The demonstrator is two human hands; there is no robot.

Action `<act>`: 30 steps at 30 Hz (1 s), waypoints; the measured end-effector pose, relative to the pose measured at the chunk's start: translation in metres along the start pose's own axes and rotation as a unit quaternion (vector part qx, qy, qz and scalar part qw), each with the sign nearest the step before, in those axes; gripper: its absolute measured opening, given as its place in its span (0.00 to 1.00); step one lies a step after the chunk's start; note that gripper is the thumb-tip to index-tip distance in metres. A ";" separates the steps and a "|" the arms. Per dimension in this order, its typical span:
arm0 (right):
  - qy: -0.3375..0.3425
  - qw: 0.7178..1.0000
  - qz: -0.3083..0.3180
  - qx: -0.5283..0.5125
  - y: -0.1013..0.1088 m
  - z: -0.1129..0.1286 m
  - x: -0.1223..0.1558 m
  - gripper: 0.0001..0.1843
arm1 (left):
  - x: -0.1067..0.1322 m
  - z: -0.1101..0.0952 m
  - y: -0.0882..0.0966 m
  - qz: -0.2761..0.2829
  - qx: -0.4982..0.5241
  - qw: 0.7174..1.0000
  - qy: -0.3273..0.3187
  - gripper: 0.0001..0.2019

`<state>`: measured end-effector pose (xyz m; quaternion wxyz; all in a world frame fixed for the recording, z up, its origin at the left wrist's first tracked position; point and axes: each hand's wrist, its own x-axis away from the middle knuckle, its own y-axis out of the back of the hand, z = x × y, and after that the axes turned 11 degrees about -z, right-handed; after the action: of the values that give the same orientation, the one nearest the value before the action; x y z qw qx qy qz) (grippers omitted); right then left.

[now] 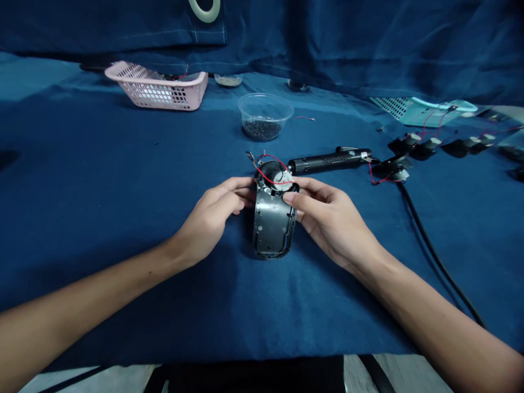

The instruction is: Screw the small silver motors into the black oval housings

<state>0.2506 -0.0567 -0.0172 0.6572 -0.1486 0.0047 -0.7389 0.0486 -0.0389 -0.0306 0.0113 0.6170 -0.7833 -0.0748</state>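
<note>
A dark grey plastic housing lies on the blue cloth at the centre, with a round motor part and red wires at its far end. My left hand grips the housing's left edge with its fingers curled. My right hand holds the right edge, thumb and forefinger pinching near the round part.
A black electric screwdriver lies just beyond the housing, its cable running to the right front. A clear bowl of small dark screws and a pink basket stand further back. Several small wired parts lie at the right.
</note>
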 end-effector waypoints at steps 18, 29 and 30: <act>0.045 0.997 0.019 0.059 -0.003 -0.009 0.003 0.21 | -0.001 -0.015 -0.009 -0.027 -0.071 0.995 0.067 0.12; 0.025 0.998 0.025 0.044 -0.005 -0.009 0.002 0.16 | 0.001 -0.012 -0.008 -0.035 -0.115 0.992 0.037 0.09; 0.025 0.998 0.023 0.045 -0.004 -0.009 0.002 0.16 | 0.001 -0.012 -0.008 -0.032 -0.116 0.992 0.032 0.09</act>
<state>0.2441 -0.0596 -0.0244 0.6800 -0.1004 -0.0089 -0.7262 0.0572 -0.0428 -0.0200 0.1055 0.6380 -0.7487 -0.1458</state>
